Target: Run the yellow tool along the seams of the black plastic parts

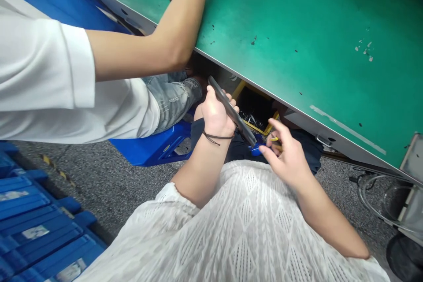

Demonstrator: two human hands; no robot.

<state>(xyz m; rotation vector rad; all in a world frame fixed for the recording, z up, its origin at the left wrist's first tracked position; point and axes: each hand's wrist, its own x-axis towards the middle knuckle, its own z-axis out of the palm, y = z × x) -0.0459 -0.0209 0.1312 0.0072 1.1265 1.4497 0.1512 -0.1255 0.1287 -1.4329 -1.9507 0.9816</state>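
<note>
Holding a dark slab (232, 112) below the near edge of the green bench (297, 31), we have the handling step in hand: our left hand (216, 116) is wrapped around the slab's lower half, fingers curled over its far face, so that the slab stands tilted with one end up near the bench edge and the other end down by our lap. Whether it is a phone or a bare panel, we cannot tell.

Our right hand (286, 152) sits just beside the slab's lower end. Its fingers are partly spread, the forefinger tip close to that end, and it grips nothing that we can make out; a small yellow piece (274, 139) shows at the fingers, but contact is unclear.

Behind the hands, under the bench, stands a yellow-rimmed bin (254, 110) with dark contents.

We judge that the next move calls for fine fingertip work at the slab's lower end, with the left hand keeping the slab steady.

Farther off, a co-worker's arm (158, 48) rests on the bench's near edge, well apart from our hands. Blue crates (39, 229) lie on the floor at the left.
</note>
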